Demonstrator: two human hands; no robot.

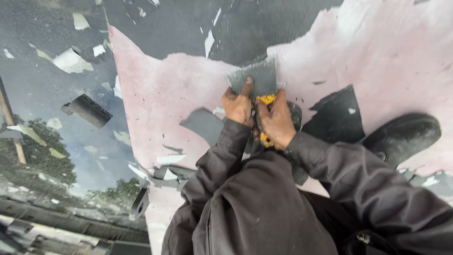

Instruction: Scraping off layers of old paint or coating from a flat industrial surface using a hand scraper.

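Note:
Both hands grip a scraper [258, 78] with a wide grey blade and a yellow handle [265, 100]. My left hand [238, 105] presses a finger onto the blade's back. My right hand [276, 120] wraps around the yellow handle. The blade's edge lies against a pale pink surface [165, 94], at the border of a dark grey coating [245, 23] that has been peeled away in places. Dark sleeves cover both arms.
Loose flakes of grey and white coating [71, 60] lie scattered on a glossy dark pane at the left that reflects trees. A curled dark strip [87, 109] lies there too. A black shoe [401, 137] rests on the pink surface at the right.

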